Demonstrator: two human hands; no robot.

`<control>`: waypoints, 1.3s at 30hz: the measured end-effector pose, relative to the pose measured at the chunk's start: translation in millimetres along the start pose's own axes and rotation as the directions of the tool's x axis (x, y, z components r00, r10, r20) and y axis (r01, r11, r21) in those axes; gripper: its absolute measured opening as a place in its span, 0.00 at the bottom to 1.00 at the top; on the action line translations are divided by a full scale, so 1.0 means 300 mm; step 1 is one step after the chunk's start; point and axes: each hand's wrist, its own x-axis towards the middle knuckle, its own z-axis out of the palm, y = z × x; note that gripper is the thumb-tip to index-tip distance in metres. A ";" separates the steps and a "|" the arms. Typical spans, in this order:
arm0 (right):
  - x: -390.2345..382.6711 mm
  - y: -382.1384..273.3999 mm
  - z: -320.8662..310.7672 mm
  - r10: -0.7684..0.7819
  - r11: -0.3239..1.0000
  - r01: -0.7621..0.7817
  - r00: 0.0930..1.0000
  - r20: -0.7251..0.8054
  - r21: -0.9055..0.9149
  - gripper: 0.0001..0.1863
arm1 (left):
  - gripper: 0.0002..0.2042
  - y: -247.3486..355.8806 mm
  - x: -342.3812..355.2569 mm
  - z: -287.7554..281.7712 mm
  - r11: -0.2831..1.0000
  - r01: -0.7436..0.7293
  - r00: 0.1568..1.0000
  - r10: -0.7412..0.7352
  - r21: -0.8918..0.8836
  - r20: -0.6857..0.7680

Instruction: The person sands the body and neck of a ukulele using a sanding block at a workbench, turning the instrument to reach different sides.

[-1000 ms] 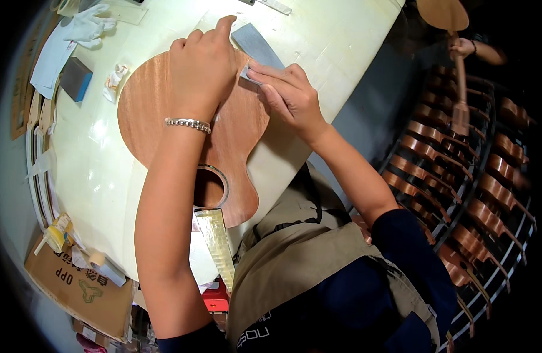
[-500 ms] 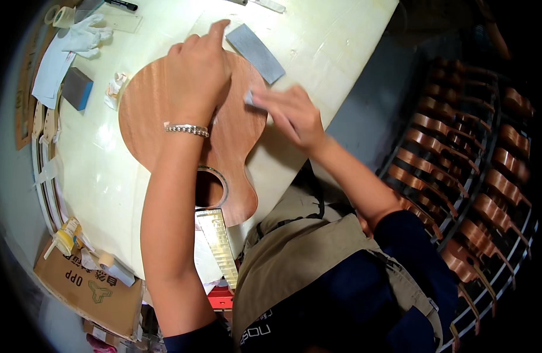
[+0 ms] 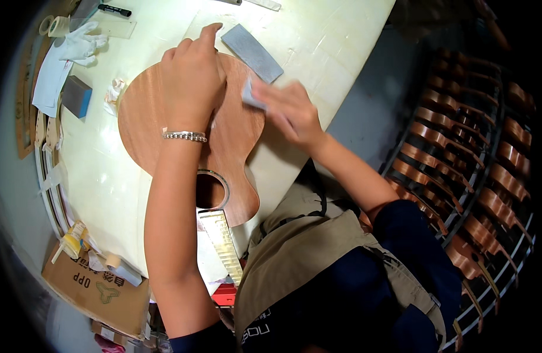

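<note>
A pale reddish-brown guitar body point(image 3: 141, 117) lies on the cream worktable, its round soundhole toward me and a metallic fretted neck point(image 3: 219, 244) pointing down. My left hand point(image 3: 191, 76), with a chain bracelet at the wrist, is curled over the body's far edge, one finger stretched beyond it; its thumb is hidden. My right hand point(image 3: 289, 109), blurred, pinches a small pale grey pad point(image 3: 250, 97) against the upper right of the body. A flat grey rectangular block point(image 3: 251, 52) lies just beyond that edge.
The cream worktable point(image 3: 330, 35) carries white gloves point(image 3: 79, 44), a grey-blue block point(image 3: 76, 96), tape rolls, crumpled paper and a black marker. Long strips line its left side, above cardboard point(image 3: 91, 294). At right, racks hold several copper-brown instrument bodies point(image 3: 497, 206). Another person's arm point(image 3: 493, 29) shows dimly at top right.
My right hand has moved the pad slightly down along the body. My left hand stays in place. The other person's hand and held instrument at top right have left view.
</note>
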 end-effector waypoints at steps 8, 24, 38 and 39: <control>0.035 0.022 0.011 -0.089 0.996 0.089 0.996 -0.017 0.017 0.15 | 0.16 -0.010 0.009 0.013 1.000 -0.004 1.000 0.005 0.009 -0.020; 0.167 0.067 -0.002 0.167 0.979 -0.191 0.954 -0.248 -0.077 0.14 | 0.16 0.006 0.016 -0.008 0.994 0.034 0.997 -0.041 0.102 0.066; 0.071 -0.086 0.009 0.588 0.713 -0.520 0.809 0.004 0.469 0.32 | 0.14 0.015 0.006 -0.024 0.993 0.072 0.997 -0.074 0.094 0.015; 0.073 -0.088 0.007 0.598 0.654 -0.509 0.801 0.030 0.560 0.31 | 0.14 0.011 0.005 -0.017 0.994 0.060 0.998 -0.061 0.092 0.007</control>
